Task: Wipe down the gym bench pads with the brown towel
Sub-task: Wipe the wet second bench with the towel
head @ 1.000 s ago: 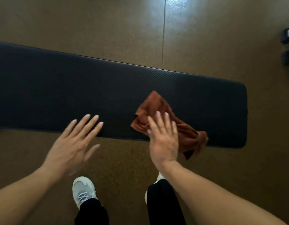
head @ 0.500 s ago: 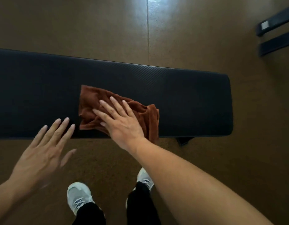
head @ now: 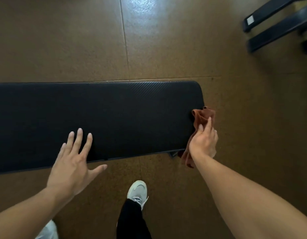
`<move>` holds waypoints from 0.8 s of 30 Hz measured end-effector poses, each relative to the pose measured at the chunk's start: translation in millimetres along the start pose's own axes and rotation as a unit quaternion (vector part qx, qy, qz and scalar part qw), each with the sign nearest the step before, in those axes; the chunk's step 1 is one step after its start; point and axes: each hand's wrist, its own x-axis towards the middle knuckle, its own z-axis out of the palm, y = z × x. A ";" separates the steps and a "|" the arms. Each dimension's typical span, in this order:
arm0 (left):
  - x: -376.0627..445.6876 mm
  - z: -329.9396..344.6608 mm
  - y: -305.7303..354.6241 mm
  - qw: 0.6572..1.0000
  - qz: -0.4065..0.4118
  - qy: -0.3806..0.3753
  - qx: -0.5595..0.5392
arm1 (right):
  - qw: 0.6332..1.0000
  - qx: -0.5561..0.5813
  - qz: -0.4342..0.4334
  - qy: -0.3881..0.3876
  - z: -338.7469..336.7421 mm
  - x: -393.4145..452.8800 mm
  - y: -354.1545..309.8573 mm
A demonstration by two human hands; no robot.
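A long black bench pad (head: 114, 114) runs across the view from the left edge to a rounded right end. My right hand (head: 203, 141) grips the bunched brown towel (head: 202, 116) against that right end of the pad. Part of the towel hangs below my wrist, off the pad's near corner. My left hand (head: 73, 163) lies flat with spread fingers on the pad's near edge, thumb pointing out over the floor.
Brown speckled floor surrounds the bench. Two black equipment bars (head: 277, 23) lie at the top right. My white shoe (head: 138, 191) and dark trouser leg stand just in front of the bench, another shoe (head: 47, 230) at the bottom left.
My right hand has swept the towel from the middle of the pad to its right end and now holds it bunched. My left hand has come to rest on the pad's near edge.
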 end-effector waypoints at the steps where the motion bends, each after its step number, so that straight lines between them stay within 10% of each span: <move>1: -0.1 -2.3 -6.8 1.000 0.020 -0.001 0.006 | 1.000 0.016 0.017 0.006 1.4 -1.2 -0.8; 14: -13.4 1.6 -87.6 0.983 0.177 0.013 0.036 | 0.944 -0.104 -0.313 0.022 120.4 -175.4 -64.4; 24: -154.8 22.2 -416.9 0.992 -0.102 0.074 -0.015 | 0.892 -0.106 -0.438 -0.040 264.8 -434.1 -246.4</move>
